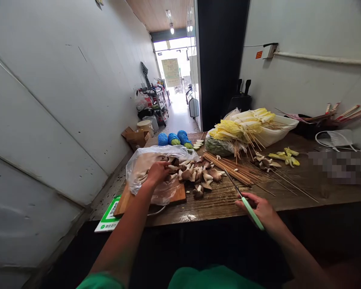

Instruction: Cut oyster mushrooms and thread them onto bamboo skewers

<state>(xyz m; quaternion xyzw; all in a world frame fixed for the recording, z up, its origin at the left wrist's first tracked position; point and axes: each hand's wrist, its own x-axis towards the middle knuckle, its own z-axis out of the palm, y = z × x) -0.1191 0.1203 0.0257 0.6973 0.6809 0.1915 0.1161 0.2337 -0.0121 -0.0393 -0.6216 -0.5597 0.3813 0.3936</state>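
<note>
My left hand [159,173] reaches over the clear plastic bag [138,160], its fingers among brown-capped mushrooms. Its fingertips are partly hidden, so I cannot tell whether they grip one. More mushrooms [195,173] with pale stems lie heaped from the bag onto the dark wooden table. Under the bag is a wooden cutting board [180,193]. My right hand [263,210] is closed around the mint-green handle of scissors [249,209], which are seen edge-on. Their narrow blades point forward and left, above the table, toward a bundle of bamboo skewers [228,166].
Skewered yellow cabbage leaves [243,124] fill a white tub [278,134] behind the skewers. Blue-netted gourds [174,139] and pale green slices [198,143] sit at the back. A green payment sign [110,214] lies front left. Cabbage pieces [289,155] are at right.
</note>
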